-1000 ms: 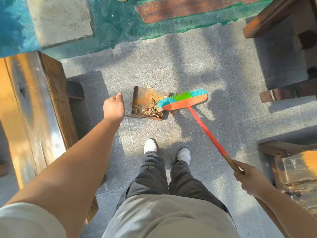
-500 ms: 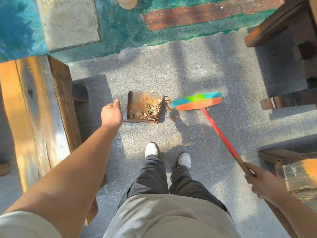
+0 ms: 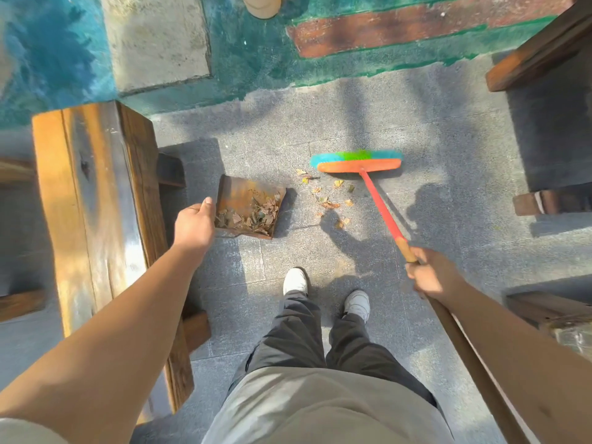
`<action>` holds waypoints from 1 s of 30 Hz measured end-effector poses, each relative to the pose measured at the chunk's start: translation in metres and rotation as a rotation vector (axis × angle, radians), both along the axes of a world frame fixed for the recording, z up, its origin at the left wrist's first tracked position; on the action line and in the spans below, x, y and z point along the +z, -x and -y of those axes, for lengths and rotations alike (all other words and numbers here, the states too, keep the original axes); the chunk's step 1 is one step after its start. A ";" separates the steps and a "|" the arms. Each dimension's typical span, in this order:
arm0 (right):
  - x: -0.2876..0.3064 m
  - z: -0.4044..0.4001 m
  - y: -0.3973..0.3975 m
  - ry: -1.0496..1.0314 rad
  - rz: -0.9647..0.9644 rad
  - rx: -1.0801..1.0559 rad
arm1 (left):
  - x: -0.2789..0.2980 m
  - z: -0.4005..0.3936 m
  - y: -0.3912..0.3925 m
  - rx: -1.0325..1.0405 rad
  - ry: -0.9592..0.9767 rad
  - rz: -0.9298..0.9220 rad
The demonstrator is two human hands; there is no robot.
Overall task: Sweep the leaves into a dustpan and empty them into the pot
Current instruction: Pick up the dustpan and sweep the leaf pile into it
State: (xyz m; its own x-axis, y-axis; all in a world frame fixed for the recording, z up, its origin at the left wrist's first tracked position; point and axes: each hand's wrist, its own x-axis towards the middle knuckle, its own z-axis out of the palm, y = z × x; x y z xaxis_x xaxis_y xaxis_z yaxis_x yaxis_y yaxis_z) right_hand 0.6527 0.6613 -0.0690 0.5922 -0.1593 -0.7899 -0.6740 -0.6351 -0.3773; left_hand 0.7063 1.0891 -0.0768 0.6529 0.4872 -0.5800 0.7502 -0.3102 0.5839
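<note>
Step in hand: sweeping, mid-task. Left hand (image 3: 193, 226) curled at rear edge of rusty brown metal dustpan (image 3: 249, 205); handle hidden, so exact grip unclear. Pan on grey paving, open mouth toward right hand, dry brown leaves (image 3: 253, 214) already piled inside. Right hand (image 3: 431, 274) wrapped round wooden end of red-handled broom (image 3: 382, 211); orange head with teal-green bristles (image 3: 358, 160) beyond scattered loose yellow-brown leaves (image 3: 330, 200), which lie between pan mouth and broom. Next move likely: draw broom toward left hand, pushing strays into pan, pan steadied. Pot not identifiable.
</note>
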 end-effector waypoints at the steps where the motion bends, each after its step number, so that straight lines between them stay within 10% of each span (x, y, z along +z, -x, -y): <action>1: -0.007 -0.016 -0.016 -0.014 0.001 0.004 | 0.002 -0.004 0.003 -0.006 -0.003 -0.004; 15: -0.035 -0.057 -0.089 0.279 -0.060 0.427 | 0.007 -0.018 0.032 -0.293 -0.073 -0.069; 30: -0.008 0.051 -0.018 0.070 -0.106 -0.286 | 0.002 0.027 -0.003 -0.590 0.042 -0.156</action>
